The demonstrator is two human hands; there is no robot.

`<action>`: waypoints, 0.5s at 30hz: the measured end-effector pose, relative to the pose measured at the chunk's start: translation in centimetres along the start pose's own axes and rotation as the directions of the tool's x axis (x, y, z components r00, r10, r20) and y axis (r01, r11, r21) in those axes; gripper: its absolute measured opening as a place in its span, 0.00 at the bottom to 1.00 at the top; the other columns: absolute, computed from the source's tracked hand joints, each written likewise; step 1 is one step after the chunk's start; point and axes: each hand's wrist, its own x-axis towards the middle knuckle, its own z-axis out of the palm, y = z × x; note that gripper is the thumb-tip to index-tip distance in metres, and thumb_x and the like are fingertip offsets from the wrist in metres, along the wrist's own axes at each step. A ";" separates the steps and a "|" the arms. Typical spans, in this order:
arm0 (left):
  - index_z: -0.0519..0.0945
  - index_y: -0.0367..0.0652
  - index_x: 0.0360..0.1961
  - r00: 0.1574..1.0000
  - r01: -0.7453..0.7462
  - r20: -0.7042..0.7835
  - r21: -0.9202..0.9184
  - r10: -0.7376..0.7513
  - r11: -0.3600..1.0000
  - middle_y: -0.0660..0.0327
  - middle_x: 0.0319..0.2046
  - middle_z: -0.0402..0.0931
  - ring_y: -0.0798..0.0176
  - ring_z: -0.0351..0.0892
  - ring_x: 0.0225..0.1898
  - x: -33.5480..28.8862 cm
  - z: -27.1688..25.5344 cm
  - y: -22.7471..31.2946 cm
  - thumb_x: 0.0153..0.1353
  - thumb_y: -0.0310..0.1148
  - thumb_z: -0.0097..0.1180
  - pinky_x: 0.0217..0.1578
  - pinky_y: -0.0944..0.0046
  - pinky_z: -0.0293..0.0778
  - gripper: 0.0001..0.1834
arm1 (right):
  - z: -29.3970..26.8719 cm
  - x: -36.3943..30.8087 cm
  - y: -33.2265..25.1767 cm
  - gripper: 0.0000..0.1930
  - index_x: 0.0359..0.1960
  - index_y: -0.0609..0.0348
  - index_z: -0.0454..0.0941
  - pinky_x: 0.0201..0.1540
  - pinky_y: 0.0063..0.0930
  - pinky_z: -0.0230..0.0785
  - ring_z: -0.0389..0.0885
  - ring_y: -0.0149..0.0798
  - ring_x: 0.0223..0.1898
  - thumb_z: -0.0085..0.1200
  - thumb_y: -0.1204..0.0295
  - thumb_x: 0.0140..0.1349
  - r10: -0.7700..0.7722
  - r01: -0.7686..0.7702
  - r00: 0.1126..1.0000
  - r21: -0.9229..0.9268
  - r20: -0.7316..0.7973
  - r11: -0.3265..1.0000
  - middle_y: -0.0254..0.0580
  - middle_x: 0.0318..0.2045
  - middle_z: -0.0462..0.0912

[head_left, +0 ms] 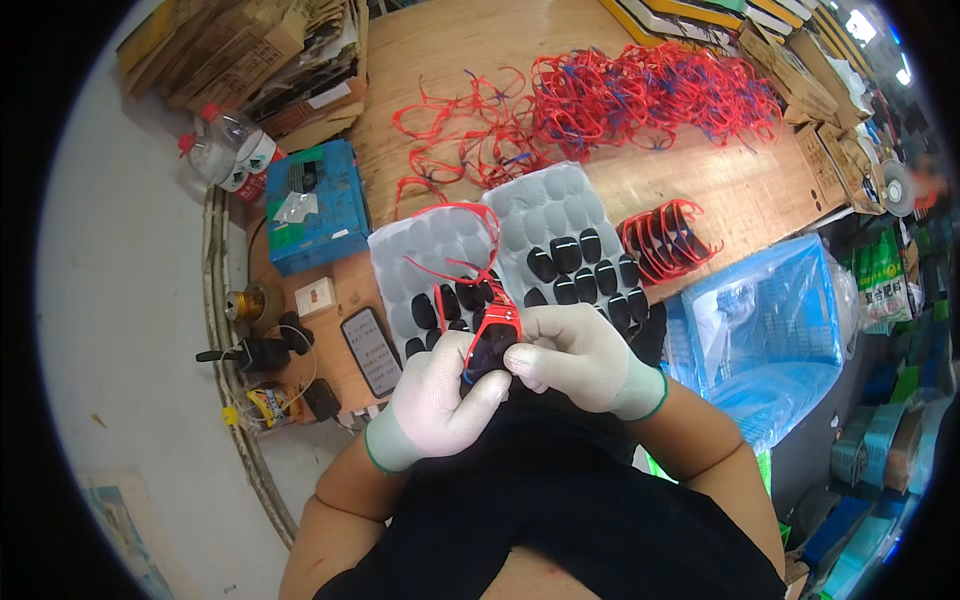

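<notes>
Both white-gloved hands hold a pair of red-framed glasses [502,313] just in front of my chest. My left hand [438,400] grips the glasses' near side, thumb and fingers closed by a dark lens [488,350]. My right hand [580,358] pinches the same part from the other side, its thumb against the lens. The red temples stretch away over a grey moulded tray [405,250]. A second grey tray [540,200] lies beside it. Black lenses [566,254] sit in the nearer hollows of both trays; my hands hide some of them.
Tangled red frames with blue bits [640,95] heap across the far table [440,45]. Right of the trays stand stacked red glasses [668,240]. A blue box [318,205] and phone [371,350] lie left. A plastic-lined blue crate [765,330] stands right; flattened cardboard [235,50] is far left.
</notes>
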 end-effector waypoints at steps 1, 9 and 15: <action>0.73 0.37 0.49 1.000 -0.012 0.017 0.033 0.011 0.999 0.55 0.28 0.82 0.56 0.85 0.28 0.1 -0.3 0.4 0.65 0.30 0.58 0.32 0.60 0.77 0.14 | 0.0 0.0 -0.3 0.11 0.37 0.63 0.80 0.32 0.18 0.66 0.72 0.20 0.27 0.53 0.67 0.70 0.001 -0.001 1.000 0.024 0.013 1.000 0.30 0.25 0.77; 0.76 0.37 0.47 0.952 -0.290 0.165 0.216 0.258 0.932 0.51 0.25 0.80 0.46 0.82 0.23 0.6 -2.4 2.6 0.61 0.30 0.61 0.26 0.57 0.76 0.15 | -0.6 -0.4 -3.6 0.11 0.41 0.62 0.80 0.33 0.19 0.69 0.74 0.23 0.28 0.58 0.66 0.69 0.110 -0.117 0.974 0.027 0.199 0.993 0.31 0.26 0.78; 0.75 0.37 0.44 0.996 -0.084 0.015 0.177 0.083 0.981 0.51 0.25 0.80 0.46 0.83 0.24 0.0 -1.3 2.5 0.63 0.31 0.60 0.27 0.56 0.76 0.12 | 0.9 -0.8 -1.7 0.10 0.41 0.63 0.79 0.33 0.19 0.66 0.72 0.21 0.29 0.53 0.68 0.72 -0.025 0.026 0.999 -0.023 0.044 0.999 0.30 0.28 0.77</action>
